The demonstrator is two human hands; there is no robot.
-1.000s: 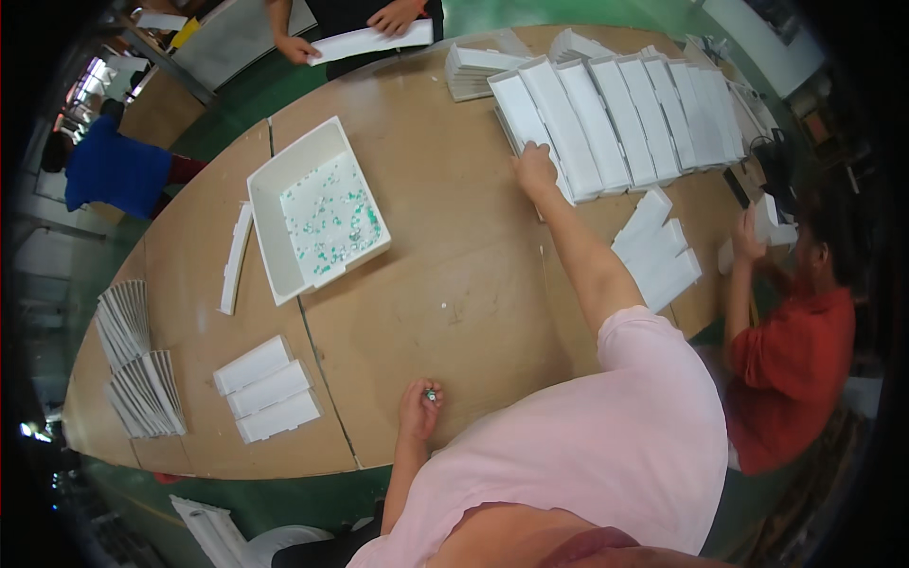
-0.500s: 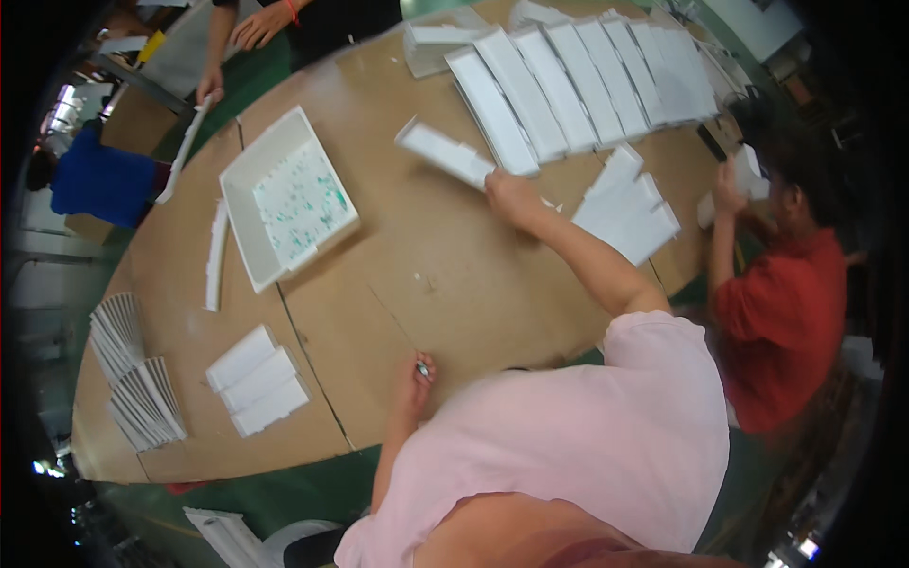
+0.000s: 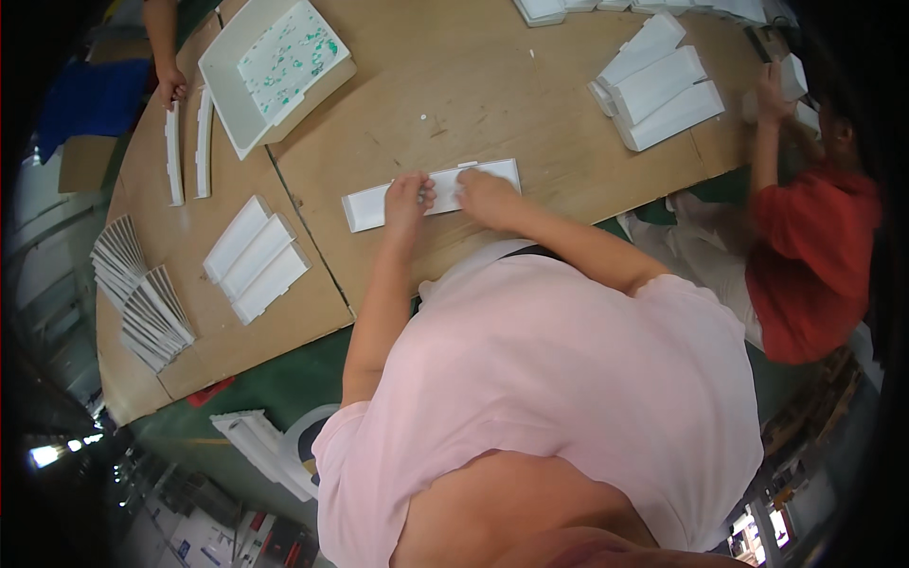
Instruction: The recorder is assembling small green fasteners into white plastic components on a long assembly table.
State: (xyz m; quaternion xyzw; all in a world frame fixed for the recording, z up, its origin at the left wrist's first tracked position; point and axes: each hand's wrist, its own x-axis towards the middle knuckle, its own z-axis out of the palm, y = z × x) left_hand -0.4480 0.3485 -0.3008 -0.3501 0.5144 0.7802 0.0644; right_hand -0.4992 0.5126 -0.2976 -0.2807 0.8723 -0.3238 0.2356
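Observation:
A long, shallow white tray (image 3: 365,210) lies on the table in front of me, slightly tilted to the right. My left hand (image 3: 409,197) is closed over its left half, fingers curled; whatever small thing they hold is hidden. Over the tray's right half is my right hand (image 3: 487,199), fingers bent in toward the left hand. Its fingertips are bunched together, and I cannot make out what they pinch. A small gap separates the two hands, with the tray's white floor showing between them.
A white bin (image 3: 308,123) with small green and white bits stands far left. Flat white trays (image 3: 258,260) lie left, beside fanned stacks (image 3: 156,317). More white trays (image 3: 663,90) are at right. A co-worker's hand (image 3: 170,85) touches a narrow strip (image 3: 174,156); a red-sleeved person (image 3: 814,256) works at right.
My right hand has brought the white tray from the far tray rows down to the table in front of me. My left hand has moved up over it. The view has shifted.

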